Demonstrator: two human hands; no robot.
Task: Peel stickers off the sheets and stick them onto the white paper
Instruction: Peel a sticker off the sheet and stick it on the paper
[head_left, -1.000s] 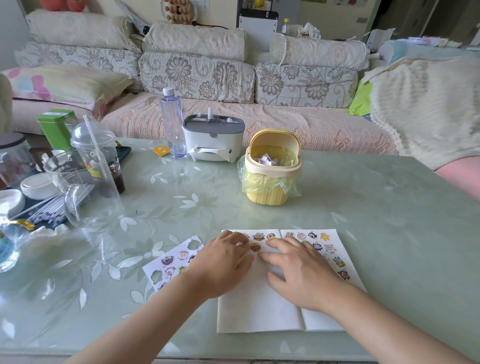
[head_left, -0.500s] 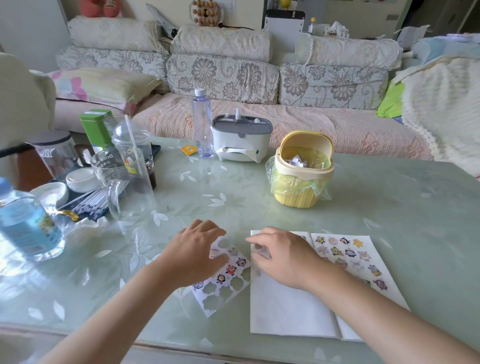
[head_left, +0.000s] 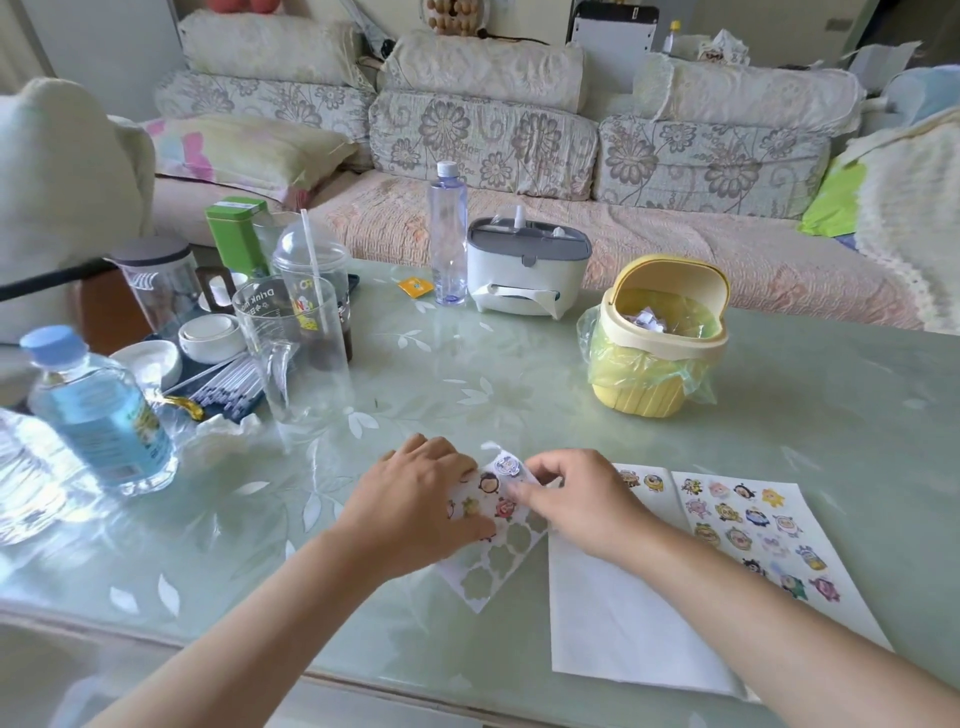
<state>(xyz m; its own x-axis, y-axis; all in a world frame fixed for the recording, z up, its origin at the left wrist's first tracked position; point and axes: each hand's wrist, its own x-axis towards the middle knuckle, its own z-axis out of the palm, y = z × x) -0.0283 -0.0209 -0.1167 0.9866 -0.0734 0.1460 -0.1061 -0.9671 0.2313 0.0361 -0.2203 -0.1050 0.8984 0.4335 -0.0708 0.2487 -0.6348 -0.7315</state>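
Sticker sheet (head_left: 501, 512), white, with small round cartoon stickers on its far half and empty scalloped holes on its near half, lies tilted on the green bench (head_left: 571, 395), just left of the white paper (head_left: 613, 613). The left hand (head_left: 415, 514) lies palm down, pressing it flat; the right hand (head_left: 576, 499) pinches its right edge.

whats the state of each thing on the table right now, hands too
left hand, flat, pressing on the sheet
right hand, pinching the sheet's far edge
sheet, partly peeled, holes near, stickers far
white paper, lying flat, stickers on its right part
bin, lid open, bagged, scraps inside
tall bottle, upright, capped
blue bottle, capped, holds liquid
dome cup, lid on, straw in
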